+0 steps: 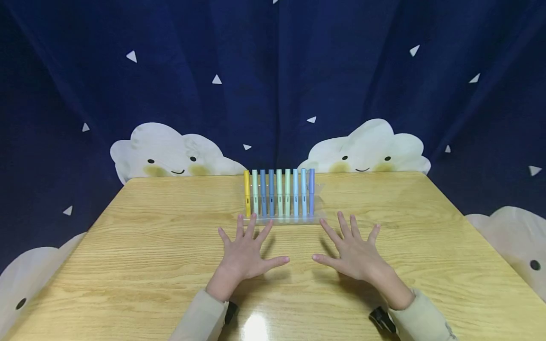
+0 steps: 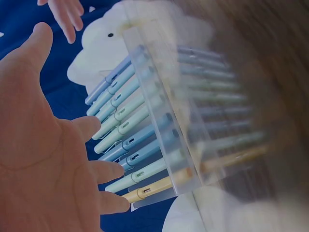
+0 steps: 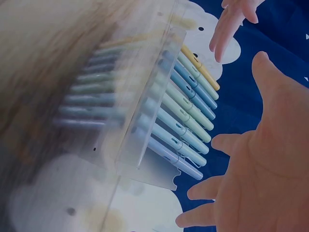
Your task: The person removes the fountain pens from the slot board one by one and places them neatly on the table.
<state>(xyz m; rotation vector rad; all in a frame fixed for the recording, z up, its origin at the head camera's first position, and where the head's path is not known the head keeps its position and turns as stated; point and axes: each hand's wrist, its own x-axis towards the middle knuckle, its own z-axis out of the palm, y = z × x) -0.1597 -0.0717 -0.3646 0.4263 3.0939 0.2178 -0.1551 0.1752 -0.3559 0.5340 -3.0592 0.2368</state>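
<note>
Cream sleeves (image 1: 200, 316) (black wrist pieces (image 1: 381, 319))

Curtained indoor nook: navy cloud-print drapes (image 1: 273, 94), wooden tabletop (image 1: 170, 227).

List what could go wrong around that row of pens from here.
The pens stand close side by side, so grasping one might knock its neighbour.

The left hand and right hand are spread near the clear stand's front edge; a forward bump might shift it.
</note>
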